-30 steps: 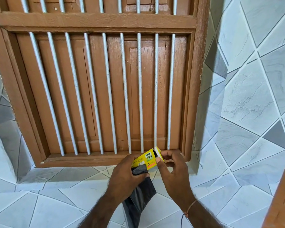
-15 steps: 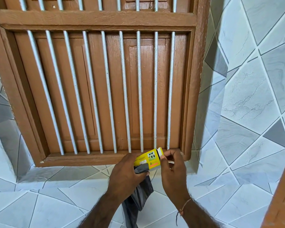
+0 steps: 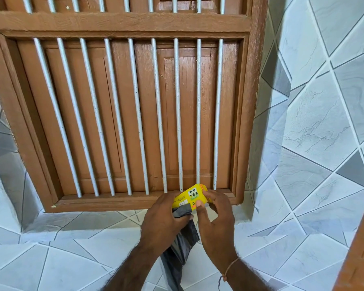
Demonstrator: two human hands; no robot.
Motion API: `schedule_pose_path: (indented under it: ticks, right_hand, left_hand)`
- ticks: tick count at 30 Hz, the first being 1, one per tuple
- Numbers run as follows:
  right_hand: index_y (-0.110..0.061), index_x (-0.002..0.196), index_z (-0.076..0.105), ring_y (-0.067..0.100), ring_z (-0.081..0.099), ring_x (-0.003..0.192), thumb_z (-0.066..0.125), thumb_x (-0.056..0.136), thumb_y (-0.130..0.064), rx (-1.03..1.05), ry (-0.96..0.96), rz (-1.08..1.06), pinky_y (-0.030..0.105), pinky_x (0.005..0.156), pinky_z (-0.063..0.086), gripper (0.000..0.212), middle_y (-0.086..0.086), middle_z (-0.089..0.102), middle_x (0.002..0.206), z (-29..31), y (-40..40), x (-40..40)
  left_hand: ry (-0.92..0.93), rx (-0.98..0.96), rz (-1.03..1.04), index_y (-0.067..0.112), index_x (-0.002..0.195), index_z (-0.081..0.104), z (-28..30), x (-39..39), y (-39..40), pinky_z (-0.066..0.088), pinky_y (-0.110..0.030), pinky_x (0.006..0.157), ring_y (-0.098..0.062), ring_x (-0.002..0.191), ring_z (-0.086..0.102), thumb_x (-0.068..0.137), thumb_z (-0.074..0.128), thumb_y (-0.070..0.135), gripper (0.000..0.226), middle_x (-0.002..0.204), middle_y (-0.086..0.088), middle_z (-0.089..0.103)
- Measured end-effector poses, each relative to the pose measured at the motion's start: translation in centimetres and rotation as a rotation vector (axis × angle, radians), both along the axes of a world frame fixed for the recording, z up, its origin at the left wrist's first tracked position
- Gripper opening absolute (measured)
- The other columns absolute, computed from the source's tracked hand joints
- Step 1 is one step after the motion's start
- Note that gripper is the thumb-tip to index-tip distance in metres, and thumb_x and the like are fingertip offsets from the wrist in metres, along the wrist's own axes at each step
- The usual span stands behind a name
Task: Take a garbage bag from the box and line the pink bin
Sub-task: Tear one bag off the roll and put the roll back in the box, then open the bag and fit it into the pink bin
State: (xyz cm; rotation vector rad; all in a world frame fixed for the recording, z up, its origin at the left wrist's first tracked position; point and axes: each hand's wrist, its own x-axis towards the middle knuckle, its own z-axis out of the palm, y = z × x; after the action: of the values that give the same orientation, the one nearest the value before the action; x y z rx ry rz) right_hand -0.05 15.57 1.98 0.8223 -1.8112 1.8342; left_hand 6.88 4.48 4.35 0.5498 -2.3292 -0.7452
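Left hand (image 3: 166, 219) is closed around the dark garbage bag (image 3: 182, 242), thumb pinching its top edge just under the box, while the rest of the bag hangs down between the two forearms. Right hand (image 3: 215, 215) grips the small yellow box (image 3: 189, 197) at its right end, fingers curled over the far side and thumb pressed on the front face. Box and bag touch where the plastic leaves the carton, so the step in hand looks like drawing the bag free — it is out for most of its length, though whether it is fully separated cannot be told.

Next, the bag likely needs a clean pull away from the box, the box set aside, and the folded plastic shaken open to find its mouth. The pink bin is not in view, so the person will have to turn toward it.

Behind the hands stands a brown wooden shutter (image 3: 124, 26) with pale metal bars (image 3: 159, 122), set in a wall of grey-white marbled tiles (image 3: 315, 122) — a tiled ledge (image 3: 72, 223) runs below its frame.
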Motion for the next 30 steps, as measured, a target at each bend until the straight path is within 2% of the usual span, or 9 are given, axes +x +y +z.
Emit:
schedule_pose_path:
  ticks: [4, 8, 13, 15, 19, 23, 27, 28, 30]
  right_hand:
    - [-0.028, 0.105, 0.063, 0.01, 0.058, 0.112, 0.071, 0.082, -0.005, -0.092, -0.02, 0.047, 0.018, 0.087, 0.052, 0.033, -0.004, 0.06, 0.115, -0.8, -0.3, -0.1]
    - [-0.02, 0.096, 0.068, 0.013, 0.065, 0.094, 0.072, 0.082, -0.007, -0.173, -0.366, 0.048, 0.007, 0.068, 0.052, 0.02, 0.0, 0.067, 0.101, -1.0, -0.8, -2.3]
    - [-0.008, 0.088, 0.072, 0.038, 0.067, 0.093, 0.073, 0.078, -0.004, -0.271, -0.684, -0.124, 0.039, 0.081, 0.055, 0.011, 0.017, 0.073, 0.093, -4.9, -1.4, -8.7]
    - [-0.009, 0.089, 0.072, 0.037, 0.068, 0.09, 0.073, 0.078, -0.009, -0.219, -0.73, -0.152, 0.045, 0.084, 0.055, 0.011, 0.018, 0.073, 0.094, -6.0, -1.9, -10.3]
    - [-0.003, 0.098, 0.069, 0.032, 0.065, 0.091, 0.069, 0.084, -0.019, -0.032, -0.63, -0.275, 0.033, 0.082, 0.047, 0.022, 0.014, 0.072, 0.097, -6.7, -2.5, -11.7]
    - [-0.001, 0.094, 0.068, 0.041, 0.063, 0.095, 0.07, 0.083, -0.029, 0.342, -0.525, -0.302, 0.039, 0.082, 0.049, 0.031, 0.023, 0.071, 0.098, -6.8, -2.9, -11.8]
    - [-0.002, 0.104, 0.061, 0.04, 0.056, 0.102, 0.074, 0.077, -0.038, 0.383, -0.428, -0.381, 0.045, 0.092, 0.045, 0.047, 0.023, 0.064, 0.107, -5.4, -2.7, -9.9]
    - [-0.005, 0.106, 0.062, 0.033, 0.056, 0.102, 0.073, 0.076, -0.047, 0.313, -0.359, -0.287, 0.043, 0.094, 0.046, 0.053, 0.016, 0.064, 0.108, -4.9, -2.8, -8.3]
    - [-0.017, 0.115, 0.059, 0.017, 0.058, 0.105, 0.06, 0.068, -0.074, 0.234, -0.353, 0.219, 0.033, 0.095, 0.047, 0.074, 0.001, 0.064, 0.113, -3.3, -2.9, -3.5]
  left_hand:
    - [-0.027, -0.006, 0.032, 0.036, 0.122, 0.054, 0.5, -0.1, 0.2, 0.054, -0.028, 0.085, -0.011, 0.099, 0.059, 0.067, 0.076, 0.058, 0.064, 0.115, 0.013, 0.063]
    - [-0.126, -0.02, 0.048, 0.035, 0.13, 0.053, 1.0, 0.5, -0.4, 0.048, -0.028, 0.09, -0.015, 0.111, 0.058, 0.069, 0.075, 0.055, 0.067, 0.125, 0.011, 0.063]
    - [-0.062, 0.196, 0.138, 0.034, 0.088, 0.06, 1.5, 3.4, -2.7, 0.043, -0.027, 0.074, -0.009, 0.078, 0.058, 0.084, 0.066, 0.044, 0.012, 0.087, 0.012, 0.063]
    - [0.04, 0.355, 0.16, 0.028, 0.077, 0.062, 1.6, 4.4, -3.7, 0.044, -0.029, 0.07, -0.014, 0.076, 0.06, 0.088, 0.064, 0.039, 0.016, 0.077, 0.01, 0.063]
    - [0.226, 0.598, 0.237, 0.021, 0.069, 0.063, 2.2, 5.9, -4.3, 0.042, -0.025, 0.06, -0.019, 0.074, 0.059, 0.089, 0.064, 0.035, 0.025, 0.071, -0.001, 0.064]
    - [0.254, 0.688, 0.223, 0.023, 0.072, 0.062, 2.2, 6.9, -4.4, 0.043, -0.023, 0.061, -0.012, 0.072, 0.057, 0.09, 0.062, 0.035, 0.022, 0.075, 0.001, 0.064]
    - [0.295, 0.748, 0.196, 0.015, 0.077, 0.068, 2.6, 7.4, -4.2, 0.043, -0.029, 0.065, -0.018, 0.077, 0.059, 0.091, 0.062, 0.034, 0.024, 0.078, -0.007, 0.067]
    - [0.308, 0.774, 0.193, 0.014, 0.079, 0.069, 2.8, 7.5, -4.2, 0.044, -0.03, 0.067, -0.02, 0.079, 0.06, 0.091, 0.061, 0.035, 0.025, 0.079, -0.008, 0.067]
    - [0.351, 0.848, 0.178, 0.014, 0.083, 0.07, 3.3, 7.4, -4.3, 0.047, -0.033, 0.07, -0.023, 0.083, 0.063, 0.09, 0.061, 0.038, 0.027, 0.083, -0.008, 0.069]
